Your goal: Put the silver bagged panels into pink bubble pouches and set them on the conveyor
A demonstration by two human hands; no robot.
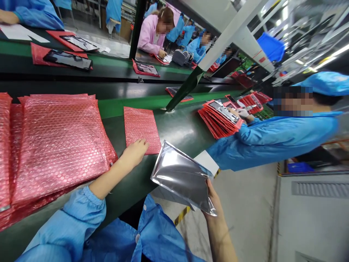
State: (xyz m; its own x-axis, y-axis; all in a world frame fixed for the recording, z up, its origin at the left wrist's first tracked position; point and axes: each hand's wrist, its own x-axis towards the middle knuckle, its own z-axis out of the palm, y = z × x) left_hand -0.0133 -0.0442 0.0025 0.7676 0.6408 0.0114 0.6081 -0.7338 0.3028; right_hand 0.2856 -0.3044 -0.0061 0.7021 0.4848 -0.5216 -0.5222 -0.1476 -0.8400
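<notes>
My left hand (135,152) is at the lower edge of a small red bubble-wrap bag (142,125) lying on the green bench. Its fingers are curled and pressed on the bag; the thumb is hidden. With my right hand (214,202) I grip a shiny silver antistatic bag (182,173) by its right end, tilted in front of the bench edge. White sheet or card (205,162) shows behind the silver bag. What the silver bag contains cannot be seen. Left of my forearm lies a pile of larger red bubble-wrap bags (61,142).
A co-worker in blue (275,140) stands at the right, hands at a stack of red bags with dark panels (219,118). A slanted post (188,89) rises from the bench (180,127). Across the line are more red bags with panels (68,60) and other workers.
</notes>
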